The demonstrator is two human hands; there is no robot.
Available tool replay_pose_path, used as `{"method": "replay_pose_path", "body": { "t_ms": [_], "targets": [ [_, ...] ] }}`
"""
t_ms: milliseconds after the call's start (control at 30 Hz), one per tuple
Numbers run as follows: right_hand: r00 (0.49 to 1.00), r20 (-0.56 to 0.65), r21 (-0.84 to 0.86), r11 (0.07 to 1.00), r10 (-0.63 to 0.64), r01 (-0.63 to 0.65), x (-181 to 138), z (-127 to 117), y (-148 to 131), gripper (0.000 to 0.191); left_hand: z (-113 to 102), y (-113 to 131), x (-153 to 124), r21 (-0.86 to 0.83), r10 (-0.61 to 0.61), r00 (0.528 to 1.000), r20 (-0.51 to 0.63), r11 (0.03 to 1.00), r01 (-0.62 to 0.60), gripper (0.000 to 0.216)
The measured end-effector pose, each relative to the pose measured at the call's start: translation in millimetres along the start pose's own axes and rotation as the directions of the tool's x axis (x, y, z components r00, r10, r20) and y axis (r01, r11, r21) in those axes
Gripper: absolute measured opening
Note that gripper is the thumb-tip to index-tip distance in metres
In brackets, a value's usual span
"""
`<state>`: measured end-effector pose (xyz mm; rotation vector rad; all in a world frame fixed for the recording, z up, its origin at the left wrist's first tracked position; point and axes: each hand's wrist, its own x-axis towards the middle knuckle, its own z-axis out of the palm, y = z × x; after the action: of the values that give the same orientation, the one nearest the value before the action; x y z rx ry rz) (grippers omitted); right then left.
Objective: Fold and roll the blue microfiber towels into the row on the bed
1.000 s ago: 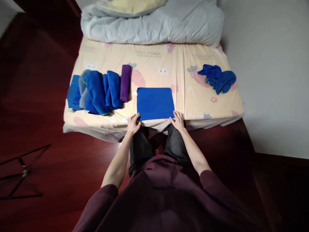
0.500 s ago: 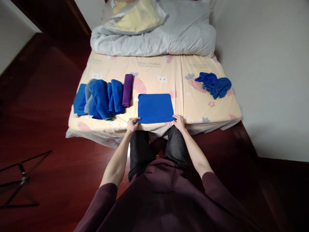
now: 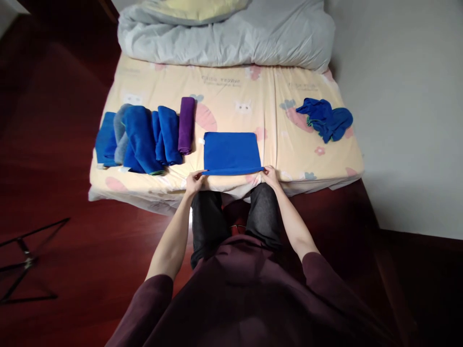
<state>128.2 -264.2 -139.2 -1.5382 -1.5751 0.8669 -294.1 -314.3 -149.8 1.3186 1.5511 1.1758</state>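
A blue towel (image 3: 232,150) lies flat on the bed in front of me, with a small white tag at its left side. Its near edge is turned over into a narrow strip. My left hand (image 3: 195,182) pinches the near left corner of that strip, and my right hand (image 3: 269,176) pinches the near right corner. Left of the towel stands a row of rolled or folded cloths: a purple roll (image 3: 186,126) nearest, then several blue rolls (image 3: 139,137) and a grey one (image 3: 122,140). Far to the right, crumpled blue cloths (image 3: 325,120) with green edging lie in a heap.
The bed (image 3: 231,103) has a pale patterned sheet and ends just before my knees. A grey quilt (image 3: 224,43) is bunched across its far side. A white wall (image 3: 405,120) stands at the right. Black tripod legs (image 3: 27,260) rest on the dark red floor at the left.
The towel's near edge has been turned over away from me into a narrow strip, both hands still on its corners. The view has tipped slightly toward the near side.
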Motion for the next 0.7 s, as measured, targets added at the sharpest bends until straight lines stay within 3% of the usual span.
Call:
{"method": "replay_pose_path", "body": {
  "t_ms": [67, 167, 467, 700],
  "targets": [
    [1.0, -0.02, -0.012, 1.0, -0.016, 0.016, -0.2, -0.6, -0.2, 0.035, 1.2, -4.1, 1.4, -0.035, -0.009, 1.0, -0.029, 0.999, 0.008, 0.046],
    [0.999, -0.028, -0.015, 0.999, -0.036, 0.036, -0.6, -0.8, -2.7, 0.048, 3.1, -9.2, 2.3, -0.056, -0.037, 0.998, -0.057, 0.998, 0.034, 0.043],
    [1.0, -0.024, 0.067, 0.998, -0.006, 0.008, -1.8, 2.1, -6.9, 0.059, 3.5, -16.1, 4.9, -0.084, -0.091, 0.992, -0.085, 0.993, 0.084, 0.049],
    [0.997, -0.078, 0.12, 0.993, 0.01, 0.0, -2.9, 2.5, -4.4, 0.049, 3.2, -11.9, 3.4, -0.023, -0.056, 0.995, -0.086, 0.998, 0.054, 0.044]
  ]
}}
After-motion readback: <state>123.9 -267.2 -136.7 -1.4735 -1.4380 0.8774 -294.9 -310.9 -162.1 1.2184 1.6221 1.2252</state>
